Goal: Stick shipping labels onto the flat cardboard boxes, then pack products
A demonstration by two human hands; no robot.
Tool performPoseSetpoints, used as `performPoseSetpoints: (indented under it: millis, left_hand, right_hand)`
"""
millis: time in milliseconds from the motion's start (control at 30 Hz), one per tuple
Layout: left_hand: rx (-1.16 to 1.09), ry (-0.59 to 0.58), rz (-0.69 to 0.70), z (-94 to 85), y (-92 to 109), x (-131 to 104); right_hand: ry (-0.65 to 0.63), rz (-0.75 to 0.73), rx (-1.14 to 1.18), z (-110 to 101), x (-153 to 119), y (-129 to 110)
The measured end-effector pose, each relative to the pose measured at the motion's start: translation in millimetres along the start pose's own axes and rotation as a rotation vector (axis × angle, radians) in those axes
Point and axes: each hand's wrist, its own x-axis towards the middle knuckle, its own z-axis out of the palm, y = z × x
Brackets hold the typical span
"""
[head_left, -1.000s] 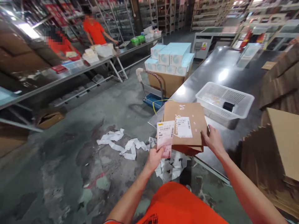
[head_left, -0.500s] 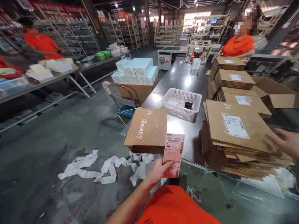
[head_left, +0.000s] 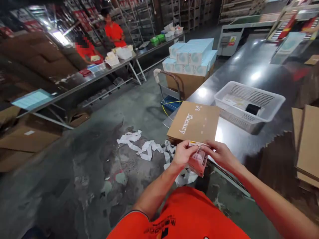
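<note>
Between my two hands hangs a printed shipping label (head_left: 198,161), pinched near its top edge. My left hand (head_left: 183,153) grips its left side, thumb pointing inward. On the other side my right hand (head_left: 219,153) is closed on the label as well, thumb and fingertips almost meeting the left thumb. Just beyond the hands, a brown cardboard box (head_left: 195,119) printed "S'beauty" lies at the corner of the metal table (head_left: 239,142). The fingers partly cover the label's upper part.
A white plastic basket (head_left: 274,113) holding a dark item stands on the table. Flattened cartons (head_left: 309,142) are piled at right. Left of the table, a trolley (head_left: 170,103) stands by stacked light-blue boxes (head_left: 196,54). White paper strips (head_left: 148,149) litter the floor. Two co-workers (head_left: 114,33) are at a far bench.
My right hand has come from the flattened cartons at right to grip the label alongside my left. The view has swung left, and the label is now lower than the fingers.
</note>
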Motion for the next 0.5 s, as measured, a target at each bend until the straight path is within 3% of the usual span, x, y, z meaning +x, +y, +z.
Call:
performPoseSetpoints:
  millis: [67, 200, 300, 400, 500]
  left_hand:
    - [0.048, 0.085, -0.014, -12.6, -3.2, 17.8]
    - [0.120, 0.104, -0.093, -55.1, -30.9, 32.2]
    - [0.129, 0.042, -0.234, -94.0, -55.7, 17.2]
    - [0.187, -0.005, -0.337, -124.5, -69.7, -6.3]
    - [0.163, 0.115, -0.242, -139.2, -63.1, -9.7]
  right_hand:
    - [0.018, -0.024, -0.007, 13.7, 18.8, 7.0]
    - [0.156, -0.052, -0.151, 29.6, 79.6, 37.6]
    - [0.258, 0.016, -0.441, 24.0, 129.7, 65.7]
    - [0.207, 0.084, -0.747, 12.1, 162.4, 83.6]
    - [0.206, 0.058, -0.836, 14.9, 174.9, 85.2]
